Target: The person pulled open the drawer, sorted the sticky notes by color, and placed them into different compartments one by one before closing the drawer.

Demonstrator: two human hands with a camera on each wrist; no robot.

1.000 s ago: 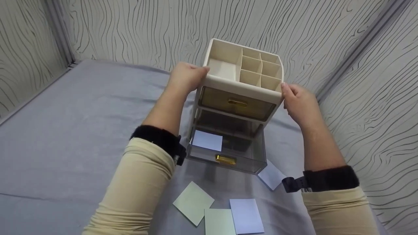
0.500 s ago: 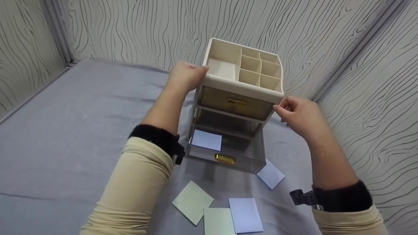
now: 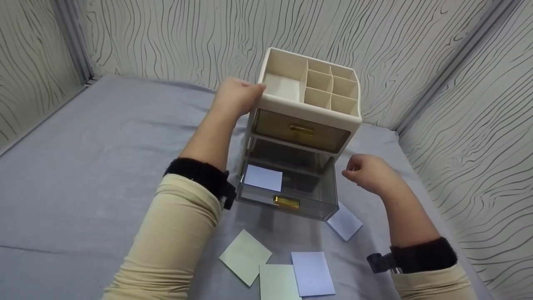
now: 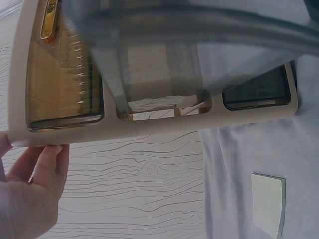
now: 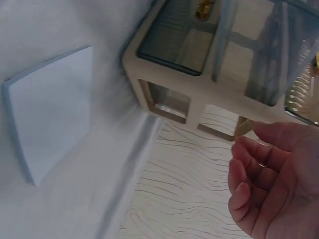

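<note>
A cream desktop drawer organizer (image 3: 306, 106) stands on the cloth, its divided top tray facing up. Its smoky middle drawer (image 3: 310, 210) is pulled out and has a pale blue notepad (image 3: 263, 178) lying at its left. The amber upper drawer (image 3: 277, 127) is in its slot. With thumb on top, my left hand (image 3: 238, 98) grips the organizer's upper left edge; in the left wrist view its fingers (image 4: 50, 167) bend under that edge. Beside the organizer's right side hangs my right hand (image 3: 370, 173), fingers loosely curled around nothing.
Another blue notepad (image 3: 344, 223) lies right of the drawer, partly beneath it in view. In front are two pale green notepads (image 3: 245, 257) (image 3: 279, 282) and a blue notepad (image 3: 313, 273). Wood-patterned panels (image 3: 166, 37) border the grey cloth (image 3: 104, 166).
My right hand has let go of the organizer's upper right edge and moved down its right side. The left hand keeps its grip; the organizer and notepads stay in place.
</note>
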